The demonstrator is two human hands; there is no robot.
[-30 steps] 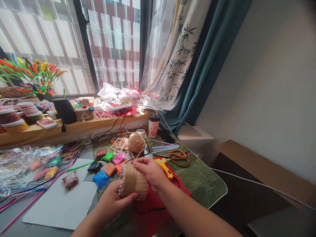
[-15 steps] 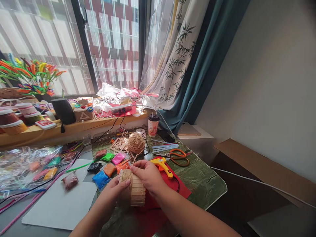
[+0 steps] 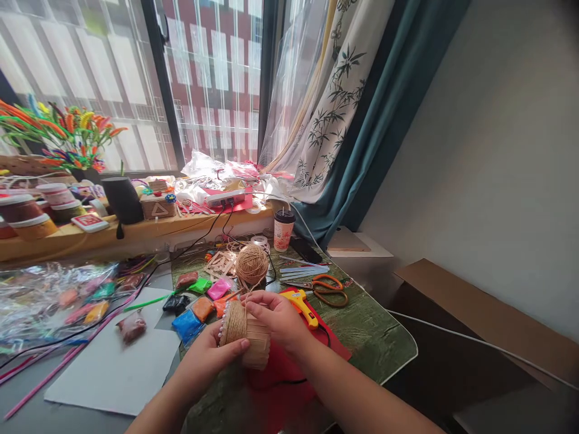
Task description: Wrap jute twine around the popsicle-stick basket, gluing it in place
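Note:
A round holder made of wooden craft sticks [image 3: 257, 348] is tilted on its side between my hands. Jute twine [image 3: 236, 320] wraps one end of it in close turns, and white beads edge that end. My left hand [image 3: 210, 355] grips the wrapped end, thumb lying across the twine. With thumb and fingers pinched at the top of the holder, my right hand [image 3: 279, 320] holds the twine strand, which leads back to the twine ball [image 3: 252, 264]. A yellow glue gun [image 3: 303, 308] lies just beyond my right hand on red paper [image 3: 332, 340].
Orange-handled scissors [image 3: 330, 290] and glue sticks [image 3: 305, 272] lie at the right. A paper cup [image 3: 283, 232] and a phone [image 3: 307, 250] stand farther back. Several coloured clay packets [image 3: 187, 327] and a white board [image 3: 122, 367] are on the left.
The holder has turned a little in my hands, and my left thumb has shifted along the twine. My right hand still pinches the strand at the top. The view has shifted slightly.

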